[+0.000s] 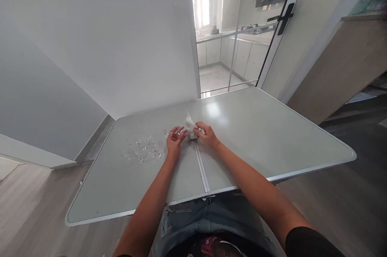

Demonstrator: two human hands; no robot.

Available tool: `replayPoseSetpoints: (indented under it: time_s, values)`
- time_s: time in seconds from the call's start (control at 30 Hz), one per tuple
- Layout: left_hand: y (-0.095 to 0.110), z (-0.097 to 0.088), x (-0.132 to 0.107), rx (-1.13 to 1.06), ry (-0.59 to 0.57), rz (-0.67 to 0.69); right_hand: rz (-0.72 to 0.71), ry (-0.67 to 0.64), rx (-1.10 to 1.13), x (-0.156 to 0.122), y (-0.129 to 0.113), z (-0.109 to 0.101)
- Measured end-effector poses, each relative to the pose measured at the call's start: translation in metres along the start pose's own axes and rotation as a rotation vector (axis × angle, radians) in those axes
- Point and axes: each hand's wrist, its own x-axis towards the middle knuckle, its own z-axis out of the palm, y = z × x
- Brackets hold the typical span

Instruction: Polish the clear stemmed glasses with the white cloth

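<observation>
My left hand (174, 139) is closed around the stem of a small clear stemmed glass (180, 131), which lies sideways above the table. In my right hand (207, 132) a white tissue or thin cloth (191, 128) is pinched against the bowl end of that glass. The tissue hides most of the bowl, so I cannot tell whether it is inside or only around it. To the left of my left hand, several clear glasses (143, 148) stand close together on the table; their see-through outlines overlap.
The pale grey-green folding table (266, 140) has a metal rim and a centre seam (202, 168). Its far edge meets a white wall (136, 47). A glass door with a black handle (286, 19) stands behind it, showing a kitchen. My legs are at the near edge.
</observation>
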Motion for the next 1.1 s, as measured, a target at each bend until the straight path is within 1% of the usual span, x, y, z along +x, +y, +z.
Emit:
replayPoseSetpoints:
  time_s: [0.07,0.13,0.2,0.27,0.4,0.53,0.6,0.7,0.8,0.93,0.97,1.03,1.1]
  values:
    - [-0.001,-0.001,0.000,-0.003,-0.005,0.001,0.038,-0.093,0.072,-0.001,-0.003,-0.003]
    - [-0.002,-0.003,0.000,-0.001,-0.012,0.006,0.044,-0.156,0.148,-0.002,-0.004,-0.004]
    - [-0.002,-0.004,0.000,0.006,-0.024,0.008,0.032,-0.185,0.163,-0.003,-0.003,-0.005]
    - [-0.003,-0.003,0.001,0.001,-0.034,-0.001,0.012,-0.200,0.113,-0.004,0.000,-0.005]
    - [-0.005,-0.002,0.001,-0.025,-0.017,-0.049,-0.012,-0.173,0.065,-0.006,0.005,0.000]
    - [-0.004,0.000,-0.001,-0.046,0.004,-0.079,0.006,-0.150,0.095,-0.007,-0.001,0.005]
    - [-0.004,0.001,-0.003,-0.072,-0.013,-0.089,0.011,-0.128,0.089,-0.008,-0.005,0.007]
    - [-0.002,0.005,-0.006,-0.130,-0.070,-0.101,0.018,-0.077,0.054,-0.008,-0.010,0.007]
    - [0.003,0.006,-0.008,-0.175,-0.150,-0.148,0.054,-0.066,0.145,-0.006,-0.014,-0.002]
    - [0.021,-0.005,-0.005,-0.238,-0.285,-0.249,0.174,-0.091,0.359,0.000,-0.016,-0.029]
    - [0.026,-0.009,-0.004,-0.267,-0.312,-0.264,0.191,-0.110,0.376,0.002,-0.015,-0.036]
    - [0.034,-0.013,-0.002,-0.289,-0.390,-0.335,0.205,-0.170,0.371,0.004,-0.014,-0.047]
    - [0.036,-0.013,-0.003,-0.215,-0.422,-0.397,0.200,-0.238,0.338,0.005,-0.012,-0.052]
